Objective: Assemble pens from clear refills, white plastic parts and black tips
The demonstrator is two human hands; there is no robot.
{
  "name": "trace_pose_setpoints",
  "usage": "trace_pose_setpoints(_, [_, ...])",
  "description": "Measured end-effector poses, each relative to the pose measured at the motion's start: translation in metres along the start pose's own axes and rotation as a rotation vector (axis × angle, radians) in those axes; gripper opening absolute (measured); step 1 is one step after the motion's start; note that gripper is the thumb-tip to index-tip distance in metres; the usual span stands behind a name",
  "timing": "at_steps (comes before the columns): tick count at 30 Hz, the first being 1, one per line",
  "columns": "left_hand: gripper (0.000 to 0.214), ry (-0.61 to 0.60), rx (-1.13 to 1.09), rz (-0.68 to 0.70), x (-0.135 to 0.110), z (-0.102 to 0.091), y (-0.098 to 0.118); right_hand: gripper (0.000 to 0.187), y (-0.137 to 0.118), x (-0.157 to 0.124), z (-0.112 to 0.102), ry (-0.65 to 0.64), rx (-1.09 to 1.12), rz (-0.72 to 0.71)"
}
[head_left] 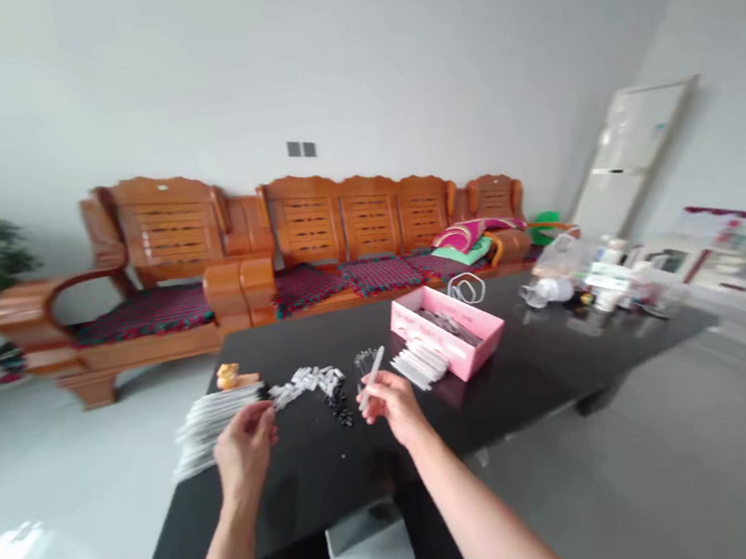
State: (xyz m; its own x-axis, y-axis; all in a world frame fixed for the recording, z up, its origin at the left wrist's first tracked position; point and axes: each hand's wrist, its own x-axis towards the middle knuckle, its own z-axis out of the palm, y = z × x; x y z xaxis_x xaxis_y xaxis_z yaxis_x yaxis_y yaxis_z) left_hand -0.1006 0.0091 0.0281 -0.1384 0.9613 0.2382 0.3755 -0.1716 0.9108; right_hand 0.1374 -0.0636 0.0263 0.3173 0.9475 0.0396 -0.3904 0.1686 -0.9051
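Observation:
My right hand [386, 406] is closed in a pinch on a thin white pen tube [372, 378] that points up and away over the black table [508, 390]. My left hand [245, 445] hovers beside a pile of white tubes [207, 424] with its fingers curled; whether it holds anything is unclear. Between my hands lie small white caps [305, 383] and small black parts [341, 407]. A bundle of thin refills [364, 361] lies just beyond my right hand.
A pink box [449, 329] with white tubes stacked against it stands right of centre. A small orange toy [229, 376] sits at the left. Clear bags and bottles [590, 280] crowd the table's right end. A wooden sofa [310, 233] stands behind the table.

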Motion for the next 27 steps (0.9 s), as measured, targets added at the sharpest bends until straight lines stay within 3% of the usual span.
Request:
trace_pose_setpoints(7, [0.046, -0.228, -0.489, -0.154, -0.005, 0.028, -0.028, 0.028, 0.023, 0.02, -0.03, -0.091, -0.087, 0.117])
trace_pose_setpoints(14, [0.043, -0.432, -0.814, -0.298, -0.018, 0.07, -0.029, 0.029, 0.037, 0.038, -0.02, -0.159, -0.063, 0.108])
trace_pose_setpoints(17, [0.041, -0.442, -0.785, -0.286, -0.016, 0.079, -0.031, 0.033, 0.042, 0.044, -0.026, -0.071, -0.046, 0.05])
trace_pose_setpoints(21, [0.035, -0.307, -0.499, -0.223, -0.006, 0.083, -0.046, 0.034, 0.052, 0.049, -0.057, 0.193, -0.128, -0.051])
trace_pose_setpoints(24, [0.032, -0.208, -0.327, -0.178, 0.002, 0.086, -0.057, 0.033, 0.059, 0.051, -0.075, 0.21, -0.185, -0.069])
trace_pose_setpoints(27, [0.032, -0.204, -0.325, -0.136, 0.009, 0.095, -0.055, 0.03, 0.062, 0.058, -0.077, 0.244, -0.236, -0.126])
